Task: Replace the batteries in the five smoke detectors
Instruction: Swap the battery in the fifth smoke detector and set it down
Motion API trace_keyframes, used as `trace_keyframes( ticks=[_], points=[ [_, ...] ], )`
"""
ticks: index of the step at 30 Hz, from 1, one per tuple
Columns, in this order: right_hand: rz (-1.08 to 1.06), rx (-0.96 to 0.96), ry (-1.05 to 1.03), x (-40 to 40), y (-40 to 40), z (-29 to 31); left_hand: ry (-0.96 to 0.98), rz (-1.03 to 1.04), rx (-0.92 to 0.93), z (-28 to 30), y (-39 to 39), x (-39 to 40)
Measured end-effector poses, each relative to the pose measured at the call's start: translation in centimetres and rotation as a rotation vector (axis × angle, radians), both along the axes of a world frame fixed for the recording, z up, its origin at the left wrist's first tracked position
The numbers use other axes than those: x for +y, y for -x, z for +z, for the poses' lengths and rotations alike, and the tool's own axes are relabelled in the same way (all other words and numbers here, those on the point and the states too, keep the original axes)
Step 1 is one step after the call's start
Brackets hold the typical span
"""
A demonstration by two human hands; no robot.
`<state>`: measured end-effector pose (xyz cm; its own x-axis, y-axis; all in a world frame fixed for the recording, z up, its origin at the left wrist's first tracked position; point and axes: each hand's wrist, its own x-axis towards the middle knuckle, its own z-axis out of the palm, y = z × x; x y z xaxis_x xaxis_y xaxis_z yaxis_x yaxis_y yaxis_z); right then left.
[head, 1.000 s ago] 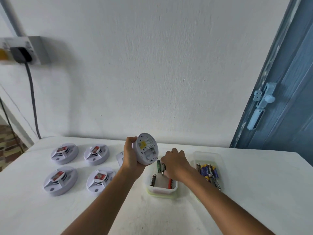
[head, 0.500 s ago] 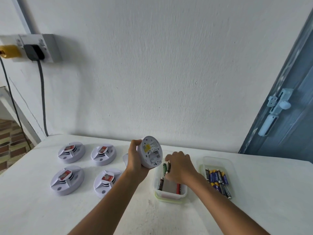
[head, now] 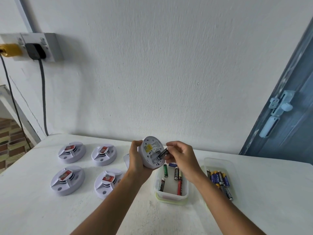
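My left hand (head: 137, 160) grips a white smoke detector (head: 151, 150) turned on edge, its open back with a yellow label facing me. My right hand (head: 180, 156) pinches a black battery (head: 163, 153) whose lower end touches the detector's battery slot. Below my hands stands a white tub (head: 171, 195) holding several loose batteries, green, red and black. To its right a clear tray (head: 220, 161) holds several blue and black batteries (head: 220, 180). Several more white smoke detectors lie face up at the left, such as the detector (head: 72, 151) at the back left and the detector (head: 67, 179) in front of it.
A small white cover piece (head: 126, 160) lies behind my left wrist. The white table (head: 33, 209) meets a white wall at the back. A socket box with a black plug (head: 36, 50) and cable hangs on the left wall. A blue door (head: 288, 116) stands at the right.
My right hand has lifted out of the white tub with a black battery and brought it up to the detector's back. The detector has tilted slightly in my left hand.
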<state>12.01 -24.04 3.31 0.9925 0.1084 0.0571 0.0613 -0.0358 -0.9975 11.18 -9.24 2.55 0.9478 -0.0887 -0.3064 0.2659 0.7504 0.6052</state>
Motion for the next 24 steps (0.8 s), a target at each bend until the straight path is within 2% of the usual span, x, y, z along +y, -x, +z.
trace_keyframes(
  ticks=[4,9,11,14,16,19,20,21,23,24],
  points=[
    [-0.107,-0.116,0.093,0.1,-0.2,-0.4,0.035,0.016,-0.004,0.1,0.0,-0.1],
    [-0.143,-0.216,0.217,1.1,0.2,-1.4,0.075,0.038,-0.001,0.3,-0.2,-0.1],
    [-0.232,-0.331,0.253,1.4,0.4,-2.0,0.102,0.045,-0.004,0.4,-0.2,-0.2],
    [-0.298,-0.486,0.382,2.4,1.3,-2.6,0.112,0.067,0.006,0.5,-0.1,-0.3],
    [-0.258,-0.487,0.478,2.8,2.3,-2.6,0.093,0.085,0.013,0.6,-0.2,-0.3],
    [-0.173,-0.638,0.734,2.6,2.9,-3.1,0.090,0.104,0.029,0.5,-0.2,-0.3],
    [-0.109,-0.633,0.775,2.4,2.5,-3.0,0.089,0.111,0.034,0.4,-0.3,-0.2],
    [-0.026,-0.551,0.757,2.0,2.2,-2.6,0.092,0.117,0.038,0.3,-0.3,-0.1],
    [0.098,-0.317,0.569,1.0,1.2,-1.4,0.110,0.127,0.025,0.2,-0.3,0.2],
    [0.095,-0.263,0.519,0.3,0.6,-1.2,0.117,0.132,0.019,0.2,-0.4,0.4]
  ],
)
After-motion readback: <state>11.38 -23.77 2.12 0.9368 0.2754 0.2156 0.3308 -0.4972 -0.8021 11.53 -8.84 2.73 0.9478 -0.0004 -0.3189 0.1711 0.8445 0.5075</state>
